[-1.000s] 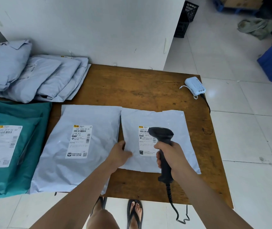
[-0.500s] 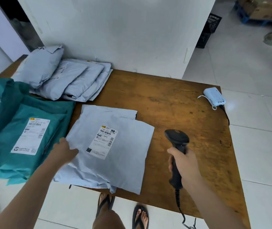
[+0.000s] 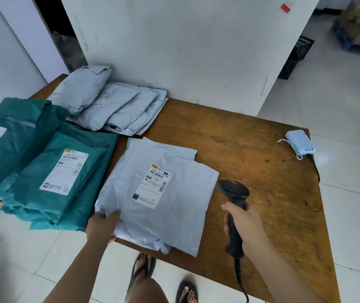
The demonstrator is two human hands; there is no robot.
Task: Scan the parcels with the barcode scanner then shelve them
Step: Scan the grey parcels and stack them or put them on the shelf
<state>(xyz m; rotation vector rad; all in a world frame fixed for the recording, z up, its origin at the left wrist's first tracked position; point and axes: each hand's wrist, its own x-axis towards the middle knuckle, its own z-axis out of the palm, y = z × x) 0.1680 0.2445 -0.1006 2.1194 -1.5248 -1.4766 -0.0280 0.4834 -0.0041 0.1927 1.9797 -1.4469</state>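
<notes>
Grey parcel [image 3: 170, 206], label up, atop another at the desk's [image 3: 262, 171] near edge, near-left corner pinched by left hand [image 3: 103, 226]. Black barcode scanner [image 3: 235, 192] just right of it, handle gripped in right hand [image 3: 248, 226].

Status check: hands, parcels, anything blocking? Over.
Left hand grips near corner of stacked grey parcels. Right hand holds scanner, off to the stack's right. Top label uncovered, nothing in the way.

Wooden table [image 3: 251, 136], white wall [image 3: 185, 51], pale tiled floor [image 3: 338, 101], black crate [image 3: 295, 57]
</notes>
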